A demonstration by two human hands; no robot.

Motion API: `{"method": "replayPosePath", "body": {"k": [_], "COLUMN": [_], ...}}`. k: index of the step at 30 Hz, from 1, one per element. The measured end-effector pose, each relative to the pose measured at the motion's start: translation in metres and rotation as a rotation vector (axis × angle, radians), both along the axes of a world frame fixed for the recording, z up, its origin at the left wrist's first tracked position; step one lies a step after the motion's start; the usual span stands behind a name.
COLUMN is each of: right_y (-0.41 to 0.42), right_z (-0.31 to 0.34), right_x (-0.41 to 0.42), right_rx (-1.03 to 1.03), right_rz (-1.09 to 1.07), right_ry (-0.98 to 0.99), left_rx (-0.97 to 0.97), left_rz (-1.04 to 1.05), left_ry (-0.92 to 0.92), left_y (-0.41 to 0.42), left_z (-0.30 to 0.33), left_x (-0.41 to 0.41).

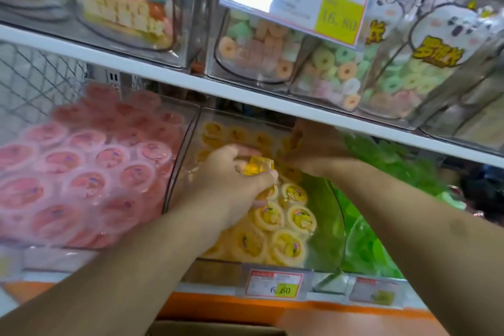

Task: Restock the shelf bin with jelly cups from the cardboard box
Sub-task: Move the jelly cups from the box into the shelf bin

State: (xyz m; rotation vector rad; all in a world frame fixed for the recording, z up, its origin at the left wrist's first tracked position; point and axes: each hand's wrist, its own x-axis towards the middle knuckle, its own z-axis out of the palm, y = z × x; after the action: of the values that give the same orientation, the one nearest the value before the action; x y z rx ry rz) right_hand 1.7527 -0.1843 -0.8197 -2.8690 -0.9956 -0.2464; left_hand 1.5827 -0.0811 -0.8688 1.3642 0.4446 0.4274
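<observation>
Shop shelving fills the view, a white shelf edge (245, 90) slanting from 9 o'clock down toward 3 o'clock. Above it, at 11 to 1 o'clock, stand clear tubs of mixed sweets (131, 5) and ring-shaped candies (341, 73), with a yellow price tag (339, 18) at 1 o'clock.

Below the shelf edge, at 9 o'clock, a clear bin is packed with pink jelly cups (90, 172). Just beside it, at the centre, sits the shelf bin (336, 207) that holds yellow jelly cups (281, 226), their lids facing up in rows toward 6 o'clock.

The left hand (231, 180) reaches into this bin from 7 o'clock. Its fingers are curled round a yellow jelly cup (259, 168), which sits against the cups already in the bin. The right hand (313, 150) reaches in from 4 o'clock, further back under the shelf edge, resting among the rear cups. It is blurred and seen from the back, so I cannot tell whether its fingers are apart or closed on anything.

At 3 to 4 o'clock a neighbouring bin holds green jelly cups (381, 240). A small price label (274, 285) hangs on the orange shelf front (223, 305) at 6 o'clock. The brown edge of the cardboard box (212, 329) shows at the bottom.
</observation>
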Motion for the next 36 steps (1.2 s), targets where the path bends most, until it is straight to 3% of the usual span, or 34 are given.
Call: {"method": "replayPosePath", "body": {"k": [21, 31, 36], "right_y": [0.002, 0.005, 0.0], "right_z": [-0.008, -0.016, -0.011], "right_x": [0.026, 0.029, 0.026], "right_rx": [-0.05, -0.022, -0.061], "right_rz": [0.03, 0.012, 0.026], "right_ry": [0.035, -0.12, -0.055], "left_rx": [0.02, 0.037, 0.04], "left_rz": [-0.009, -0.014, -0.023], "left_ry": [-0.015, -0.013, -0.004], "left_y": [0.009, 0.009, 0.008], "left_z": [-0.006, -0.007, -0.006], "left_x": [-0.006, -0.009, -0.011]}}
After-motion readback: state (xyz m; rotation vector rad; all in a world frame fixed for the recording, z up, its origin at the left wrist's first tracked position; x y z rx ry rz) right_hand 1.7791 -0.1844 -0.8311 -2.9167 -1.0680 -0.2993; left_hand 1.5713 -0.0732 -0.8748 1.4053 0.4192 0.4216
